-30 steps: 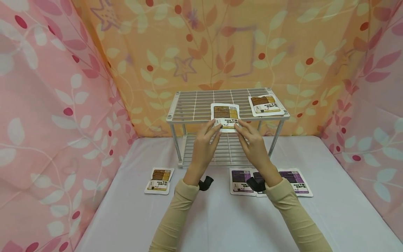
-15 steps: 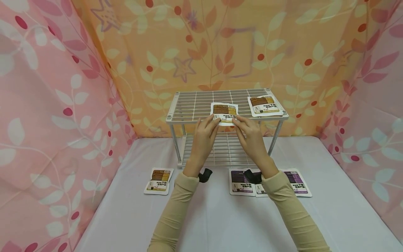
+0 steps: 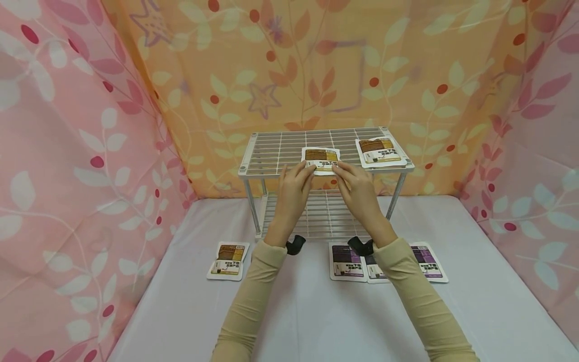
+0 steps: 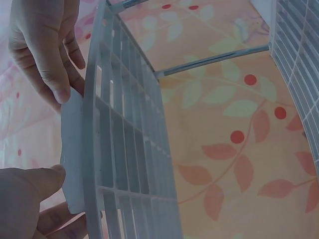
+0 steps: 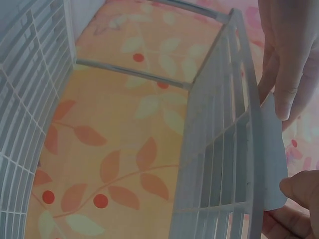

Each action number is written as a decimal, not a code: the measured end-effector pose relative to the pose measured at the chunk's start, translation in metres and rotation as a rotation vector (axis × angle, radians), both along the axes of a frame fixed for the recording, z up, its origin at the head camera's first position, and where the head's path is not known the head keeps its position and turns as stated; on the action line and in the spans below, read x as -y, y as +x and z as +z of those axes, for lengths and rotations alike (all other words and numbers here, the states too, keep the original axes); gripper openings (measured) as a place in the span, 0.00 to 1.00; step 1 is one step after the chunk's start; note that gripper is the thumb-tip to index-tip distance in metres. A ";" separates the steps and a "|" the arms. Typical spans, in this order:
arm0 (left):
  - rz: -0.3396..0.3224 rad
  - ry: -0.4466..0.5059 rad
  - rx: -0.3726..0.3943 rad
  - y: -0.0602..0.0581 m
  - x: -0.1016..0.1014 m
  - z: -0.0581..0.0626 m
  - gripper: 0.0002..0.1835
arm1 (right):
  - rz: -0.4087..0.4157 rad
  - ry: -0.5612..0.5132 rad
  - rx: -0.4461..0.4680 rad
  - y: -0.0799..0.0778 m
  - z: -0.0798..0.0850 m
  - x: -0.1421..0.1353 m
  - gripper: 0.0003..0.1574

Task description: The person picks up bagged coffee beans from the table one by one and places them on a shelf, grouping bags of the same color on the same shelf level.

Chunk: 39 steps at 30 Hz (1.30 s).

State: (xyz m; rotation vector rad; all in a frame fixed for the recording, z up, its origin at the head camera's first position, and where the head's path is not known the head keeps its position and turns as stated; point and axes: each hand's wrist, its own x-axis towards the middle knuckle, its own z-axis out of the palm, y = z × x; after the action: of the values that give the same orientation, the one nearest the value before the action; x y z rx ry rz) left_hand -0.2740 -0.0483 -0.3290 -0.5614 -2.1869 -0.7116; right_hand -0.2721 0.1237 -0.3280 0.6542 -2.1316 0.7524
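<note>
A white-edged pouch with a brown and yellow label lies at the front edge of the wire rack's top shelf. My left hand pinches its near left corner between thumb and fingers. At the near right corner my right hand does the same. Both wrist views show the pouch's pale underside along the shelf rim, with thumbs beneath. A second brown and yellow pouch rests on the shelf's right end.
Another brown pouch lies on the white table at left. Purple-labelled pouches sit in a row in front of the rack at right, partly hidden by my right forearm. Below is the rack's lower wire shelf. Patterned cloth walls surround the table.
Both hands have pushed the held pouch slightly forward and tipped it flatter onto the top shelf. The other pouches have stayed put.
</note>
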 end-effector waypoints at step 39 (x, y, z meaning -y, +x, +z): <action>0.044 -0.139 0.151 -0.021 -0.001 0.019 0.17 | -0.135 0.162 0.127 -0.016 0.014 0.003 0.20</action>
State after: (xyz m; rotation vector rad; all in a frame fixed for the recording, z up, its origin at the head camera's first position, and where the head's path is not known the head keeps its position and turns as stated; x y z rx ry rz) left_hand -0.2949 -0.0472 -0.3101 -0.5428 -2.3960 -0.5981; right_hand -0.2885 0.1202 -0.3144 0.5514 -2.3458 0.5650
